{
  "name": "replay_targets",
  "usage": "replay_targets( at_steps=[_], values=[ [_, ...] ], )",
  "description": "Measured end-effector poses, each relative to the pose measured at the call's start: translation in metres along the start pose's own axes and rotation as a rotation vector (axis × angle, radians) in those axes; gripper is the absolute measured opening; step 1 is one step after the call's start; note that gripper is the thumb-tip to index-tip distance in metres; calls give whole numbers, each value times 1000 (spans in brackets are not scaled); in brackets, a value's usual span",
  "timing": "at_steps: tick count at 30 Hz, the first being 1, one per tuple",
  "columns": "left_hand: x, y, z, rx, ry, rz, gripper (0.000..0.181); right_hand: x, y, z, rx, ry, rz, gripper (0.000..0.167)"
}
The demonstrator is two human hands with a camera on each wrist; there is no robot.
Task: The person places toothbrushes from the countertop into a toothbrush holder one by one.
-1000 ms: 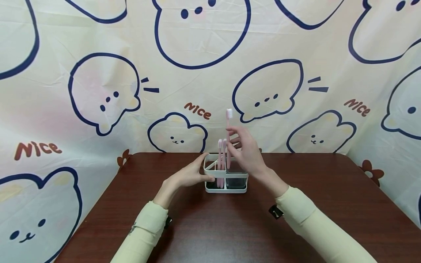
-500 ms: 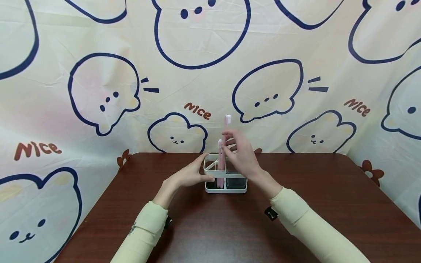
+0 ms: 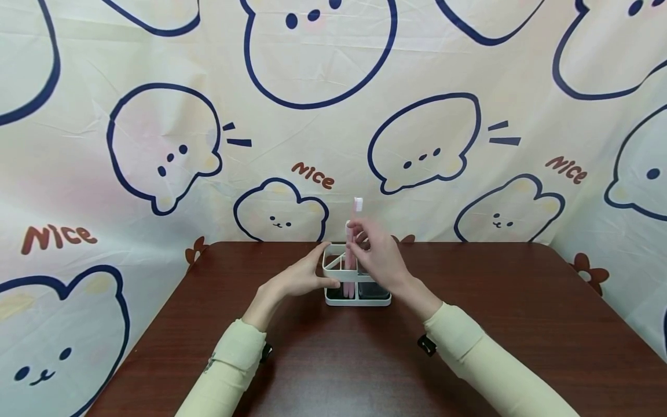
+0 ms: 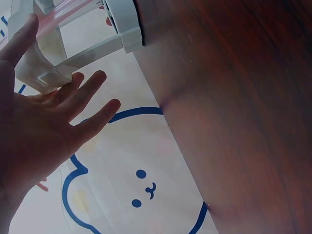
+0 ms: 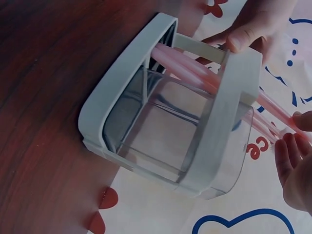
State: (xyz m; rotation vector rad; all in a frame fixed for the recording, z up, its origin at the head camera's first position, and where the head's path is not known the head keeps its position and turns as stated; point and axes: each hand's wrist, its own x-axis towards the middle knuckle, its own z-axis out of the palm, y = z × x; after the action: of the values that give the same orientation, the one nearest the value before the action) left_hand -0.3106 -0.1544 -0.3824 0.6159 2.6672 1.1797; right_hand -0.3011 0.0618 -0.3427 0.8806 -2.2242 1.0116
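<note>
A white toothbrush holder [image 3: 341, 274] stands upright on the table, steadied at its left side by my left hand [image 3: 297, 279], thumb in front and fingers around the side. My right hand [image 3: 379, 256] pinches a pink toothbrush [image 3: 358, 204] between thumb and fingers, bristles up, over the holder's middle slot. Just left of it another pink toothbrush [image 3: 348, 227] stands in the holder, partly behind my fingers. In the right wrist view, pink handles [image 5: 178, 66] slant through the frame beside a clear cup [image 5: 161, 134]. Overlap hides how many brushes there are.
The dark wooden table [image 3: 333, 359] spreads around the holder. Right behind its far edge hangs a cream cloth [image 3: 333, 133] printed with cartoon bears. The cup fills the holder's right side.
My right hand has moved down and left, lowering the pinched toothbrush from above the right side toward the brushes in the middle slot. My left hand stays put on the holder.
</note>
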Motion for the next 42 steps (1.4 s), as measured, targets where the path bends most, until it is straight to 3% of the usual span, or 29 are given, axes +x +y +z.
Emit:
replay_targets(
  at_steps=[8, 16, 24, 33, 42],
  values=[
    [0, 0, 0, -13, -6, 8, 92, -7, 1, 2, -68, -23, -22, 42],
    [1, 0, 0, -14, -4, 13, 89, -11, 4, 4, -156, -53, -51, 30],
    [1, 0, 0, -21, -10, 36, 87, -15, 7, 6, -273, -47, -119, 23],
    [0, 2, 0, -34, -14, 38, 89, -18, 13, 10, -388, -32, -178, 25],
    [0, 2, 0, -35, -9, 32, 88, -21, 16, 11, -403, -25, -193, 26]
  ],
)
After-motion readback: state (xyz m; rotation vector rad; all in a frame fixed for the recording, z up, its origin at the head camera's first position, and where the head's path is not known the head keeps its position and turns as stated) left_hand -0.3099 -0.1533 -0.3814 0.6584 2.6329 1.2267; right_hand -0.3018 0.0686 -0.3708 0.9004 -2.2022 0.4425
